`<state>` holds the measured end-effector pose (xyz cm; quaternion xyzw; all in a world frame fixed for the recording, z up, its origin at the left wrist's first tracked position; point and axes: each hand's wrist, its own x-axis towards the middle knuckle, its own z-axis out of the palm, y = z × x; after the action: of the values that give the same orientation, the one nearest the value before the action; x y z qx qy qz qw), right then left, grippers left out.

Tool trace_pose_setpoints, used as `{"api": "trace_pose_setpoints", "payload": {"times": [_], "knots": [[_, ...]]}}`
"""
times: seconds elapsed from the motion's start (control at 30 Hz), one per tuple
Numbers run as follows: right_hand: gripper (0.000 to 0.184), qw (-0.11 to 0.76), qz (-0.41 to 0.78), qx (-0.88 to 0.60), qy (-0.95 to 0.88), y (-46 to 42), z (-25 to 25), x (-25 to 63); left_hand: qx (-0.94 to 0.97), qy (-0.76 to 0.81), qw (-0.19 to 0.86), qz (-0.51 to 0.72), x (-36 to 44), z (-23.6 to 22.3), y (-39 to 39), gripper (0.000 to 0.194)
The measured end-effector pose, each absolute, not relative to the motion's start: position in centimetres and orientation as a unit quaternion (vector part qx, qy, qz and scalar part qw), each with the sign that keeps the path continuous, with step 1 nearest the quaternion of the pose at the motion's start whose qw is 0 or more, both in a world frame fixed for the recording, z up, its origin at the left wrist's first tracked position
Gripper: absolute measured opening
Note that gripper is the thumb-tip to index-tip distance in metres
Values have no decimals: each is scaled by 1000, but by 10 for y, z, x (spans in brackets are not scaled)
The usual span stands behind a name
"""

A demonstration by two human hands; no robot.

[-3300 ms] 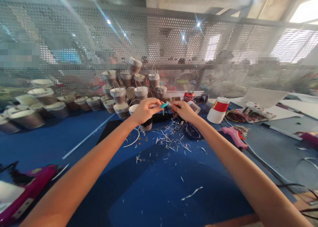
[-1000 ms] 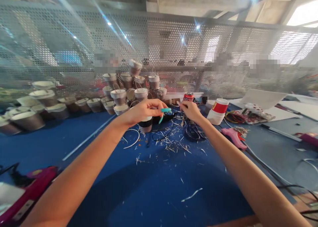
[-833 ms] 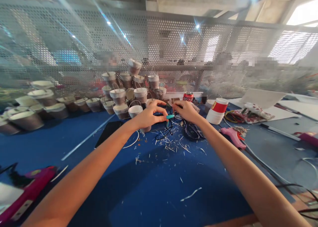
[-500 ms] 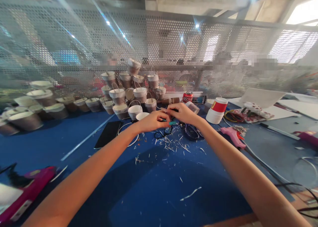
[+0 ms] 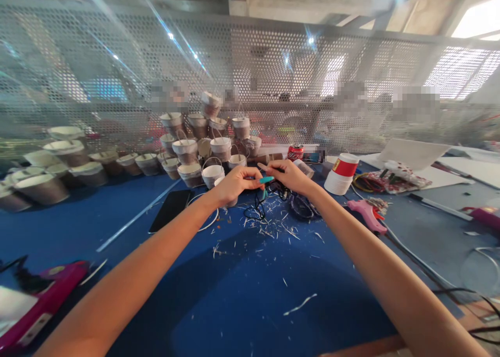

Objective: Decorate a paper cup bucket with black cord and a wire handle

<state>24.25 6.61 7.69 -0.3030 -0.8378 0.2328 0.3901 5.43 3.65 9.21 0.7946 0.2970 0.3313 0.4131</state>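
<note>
Left hand [image 5: 236, 184] holds a teal tool [image 5: 266, 180] poking past its fingertips.

No text readable. Red can [image 5: 296, 152]: pale lettering, too small. Red cup band [image 5: 347, 166]: yellow mark, illegible.

The left hand [image 5: 238, 183] partly hides a pot [image 5: 232, 203]. Left of the grip, the edge crops a magenta tool [image 5: 52, 296].

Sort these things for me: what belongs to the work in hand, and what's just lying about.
In hand, apparently:
- teal item, at the left hand
- right hand's piece, unclear

Probably lying about:
- pink glue gun
- red can
- red-and-white cups
- flat black slab
</note>
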Motion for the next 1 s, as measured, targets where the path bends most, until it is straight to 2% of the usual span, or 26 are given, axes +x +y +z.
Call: {"api": "trace_pose_setpoints", "payload": {"times": [0.13, 0.33, 0.53, 0.63, 0.7, 0.73, 0.83, 0.87, 1.0], "knots": [[35, 372, 256, -315, -835, 71, 70, 247, 777, 277, 433, 364, 52, 100, 34, 16], [35, 401, 222, -373, -807, 81, 57, 261, 686, 184, 456, 537, 34, 124, 33, 15], [37, 417, 123, -420, -797, 95, 45, 270, 656, 96, 399, 634, 18, 156, 19, 10], [36, 418, 103, -433, -792, 100, 40, 272, 666, 65, 356, 653, 15, 166, 7, 15], [37, 420, 93, -438, -789, 102, 39, 273, 726, 56, 341, 594, 14, 172, -2, 19], [36, 420, 90, -441, -788, 103, 40, 273, 782, 62, 339, 520, 14, 175, -6, 20], [35, 420, 83, -452, -783, 102, 43, 272, 923, 126, 322, 170, 15, 177, -16, 13], [34, 419, 81, -452, -783, 101, 45, 271, 930, 165, 310, 104, 17, 176, -18, 9], [34, 412, 72, -410, -811, 92, 55, 264, 917, 337, 186, 109, 26, 156, -6, 12]]}}
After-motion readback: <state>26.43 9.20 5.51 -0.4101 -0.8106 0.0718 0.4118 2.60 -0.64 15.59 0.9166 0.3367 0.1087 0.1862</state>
